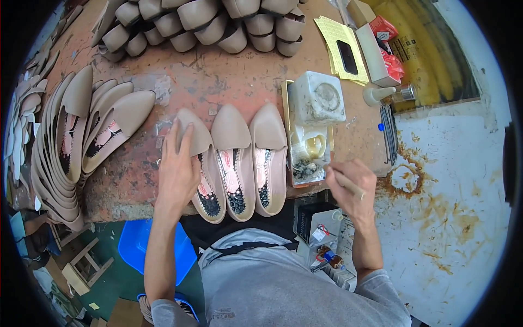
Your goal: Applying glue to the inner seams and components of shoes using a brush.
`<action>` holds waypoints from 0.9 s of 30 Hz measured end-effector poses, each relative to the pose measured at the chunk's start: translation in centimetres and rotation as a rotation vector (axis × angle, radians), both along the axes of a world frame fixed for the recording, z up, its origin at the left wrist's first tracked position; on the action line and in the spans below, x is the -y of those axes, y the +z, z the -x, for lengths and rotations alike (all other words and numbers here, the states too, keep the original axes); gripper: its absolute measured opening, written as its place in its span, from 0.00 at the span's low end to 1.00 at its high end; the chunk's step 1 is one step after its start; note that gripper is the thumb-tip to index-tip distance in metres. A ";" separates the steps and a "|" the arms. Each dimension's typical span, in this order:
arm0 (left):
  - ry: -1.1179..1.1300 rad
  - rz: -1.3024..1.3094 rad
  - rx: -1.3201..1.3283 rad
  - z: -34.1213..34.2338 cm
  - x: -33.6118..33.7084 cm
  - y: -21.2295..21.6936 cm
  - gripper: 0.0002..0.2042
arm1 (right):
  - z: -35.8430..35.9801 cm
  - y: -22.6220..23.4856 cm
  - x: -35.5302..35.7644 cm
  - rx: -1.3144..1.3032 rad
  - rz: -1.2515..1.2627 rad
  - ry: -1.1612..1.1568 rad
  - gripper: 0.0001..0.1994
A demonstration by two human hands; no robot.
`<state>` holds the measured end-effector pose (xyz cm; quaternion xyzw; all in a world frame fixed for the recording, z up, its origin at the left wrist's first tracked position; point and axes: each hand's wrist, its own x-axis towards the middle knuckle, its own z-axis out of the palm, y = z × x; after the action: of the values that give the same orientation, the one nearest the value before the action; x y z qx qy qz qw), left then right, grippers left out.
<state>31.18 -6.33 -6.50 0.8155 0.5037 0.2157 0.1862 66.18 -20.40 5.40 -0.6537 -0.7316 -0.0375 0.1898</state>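
Observation:
Three beige pointed flat shoes stand in a row before me, toes away: a left shoe, a middle shoe and a right shoe. Each has a printed pinkish strip and dark patches inside. My left hand lies on the left shoe's outer side, fingers stretched along its toe. In my right hand is a stick with a pale wooden handle; its working end is hidden. That hand is beside the near end of a shallow tray, which holds a stained white container with yellowish liquid in its opening.
Stacked beige shoes fill the table's far side. Nested shoes lean at the left. A phone rests on yellow paper at the far right, near a bottle and metal rods. Below the edge sits a blue bin.

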 end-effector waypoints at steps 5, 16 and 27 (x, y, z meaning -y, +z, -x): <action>0.044 -0.018 0.051 1.4 0.5 1.8 0.27 | 0.7 0.8 -0.4 0.043 -0.035 -0.056 0.02; 0.168 -0.035 0.267 2.1 0.9 0.9 0.07 | 8.2 3.9 -3.7 -0.664 0.141 0.041 0.07; 0.150 -0.089 0.294 2.5 0.8 0.4 0.09 | 16.1 -3.4 -9.2 -0.531 0.469 0.467 0.06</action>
<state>28.68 -7.11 -6.09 0.7428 0.5203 0.3680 0.2052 50.10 -11.19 2.01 -0.4827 -0.7747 0.3435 0.2212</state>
